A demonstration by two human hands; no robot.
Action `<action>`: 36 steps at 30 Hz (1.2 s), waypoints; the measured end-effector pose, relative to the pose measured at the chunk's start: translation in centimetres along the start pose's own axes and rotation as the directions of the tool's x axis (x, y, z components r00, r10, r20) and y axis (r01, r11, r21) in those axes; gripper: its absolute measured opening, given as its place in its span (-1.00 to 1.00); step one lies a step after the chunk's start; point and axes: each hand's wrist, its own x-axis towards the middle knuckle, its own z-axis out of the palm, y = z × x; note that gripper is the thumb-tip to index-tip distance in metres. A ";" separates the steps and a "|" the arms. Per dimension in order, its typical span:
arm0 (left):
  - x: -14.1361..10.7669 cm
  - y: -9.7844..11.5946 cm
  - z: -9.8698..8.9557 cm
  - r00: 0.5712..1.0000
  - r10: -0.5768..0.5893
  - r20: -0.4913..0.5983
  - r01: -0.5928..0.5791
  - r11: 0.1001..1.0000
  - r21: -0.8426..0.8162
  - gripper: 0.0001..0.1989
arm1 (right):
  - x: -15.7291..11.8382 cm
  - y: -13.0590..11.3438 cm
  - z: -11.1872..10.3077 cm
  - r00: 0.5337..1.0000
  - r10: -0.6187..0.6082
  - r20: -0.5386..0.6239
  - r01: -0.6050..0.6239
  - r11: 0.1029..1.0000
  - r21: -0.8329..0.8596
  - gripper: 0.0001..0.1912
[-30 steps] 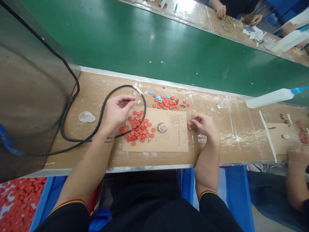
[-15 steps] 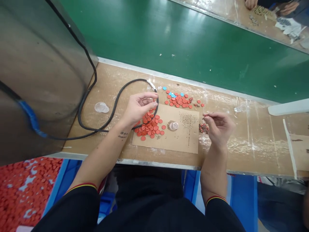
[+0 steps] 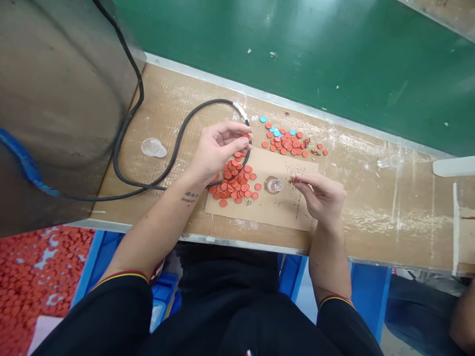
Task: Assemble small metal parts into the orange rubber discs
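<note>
Across the workbench's cardboard top (image 3: pixel 371 217), the right hand (image 3: pixel 321 195) has lifted away from 3 o'clock and now sits over the tan card (image 3: pixel 282 215), fingertips pinched on a tiny item (image 3: pixel 295 181) too small to identify, just beside a small clear jar (image 3: pixel 274 185). At 10 o'clock, the left hand (image 3: pixel 218 151) curls above the pile of red discs (image 3: pixel 233 183), thumb and fingers close together; whether they grip anything cannot be told

Matt red discs (image 3: pixel 233 183), rough cardboard sheet (image 3: pixel 282 212), glossy green panel (image 3: pixel 297 64), clear plastic cup (image 3: pixel 153 147).
</note>
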 end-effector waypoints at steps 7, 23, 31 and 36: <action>-0.1 -0.3 -0.1 1.000 -0.021 0.001 0.021 0.998 0.051 -0.78 | 0.1 -0.1 0.6 0.997 -0.044 0.066 0.053 0.989 -0.138 -0.94; 0.8 -0.1 -3.1 0.978 0.092 0.190 -0.202 0.668 0.716 -0.93 | -1.5 5.2 -7.4 0.897 0.402 -0.186 -0.441 0.848 -0.293 -0.85; 1.2 0.3 -2.7 0.944 -0.033 0.328 -0.297 0.345 0.890 -0.78 | -1.9 7.4 -8.2 0.816 0.564 -0.125 -0.577 0.804 -0.142 -0.67; 1.5 0.2 -3.1 0.929 -0.055 0.367 -0.341 0.263 0.902 -0.72 | -2.5 8.5 -7.9 0.810 0.585 -0.050 -0.585 0.798 -0.144 -0.66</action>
